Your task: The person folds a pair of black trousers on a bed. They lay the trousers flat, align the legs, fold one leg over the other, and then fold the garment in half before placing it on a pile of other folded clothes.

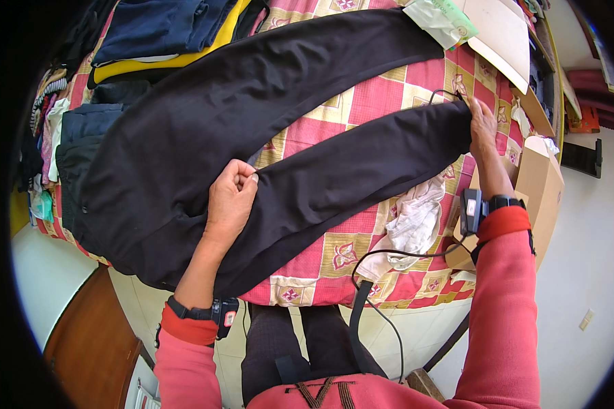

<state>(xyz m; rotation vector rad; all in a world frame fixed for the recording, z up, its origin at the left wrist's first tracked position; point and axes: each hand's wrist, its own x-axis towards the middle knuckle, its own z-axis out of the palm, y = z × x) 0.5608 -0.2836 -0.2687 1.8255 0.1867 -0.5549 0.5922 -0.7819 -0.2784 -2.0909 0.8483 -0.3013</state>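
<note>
A pair of black trousers (pixel 307 158) lies spread on a bed with a pink and tan checked cover (pixel 348 250), its legs pointing right and its waist at the lower left. My left hand (pixel 232 199) pinches the cloth between thumb and fingers at the upper edge of the nearer leg, close to the crotch. At that leg's hem, my right hand (pixel 482 125) grips the end of the cloth; its fingertips are partly hidden. The farther leg lies flat, with its hem near a green and white packet (pixel 442 23). Both wrists wear black strapped devices.
Folded dark and yellow clothes (pixel 158 38) are stacked at the upper left, with more clothes (pixel 51 122) along the left edge. A crumpled white cloth (pixel 414 225) and a black cable (pixel 404 251) lie near the front edge. Cardboard boxes (pixel 537 189) stand at the right.
</note>
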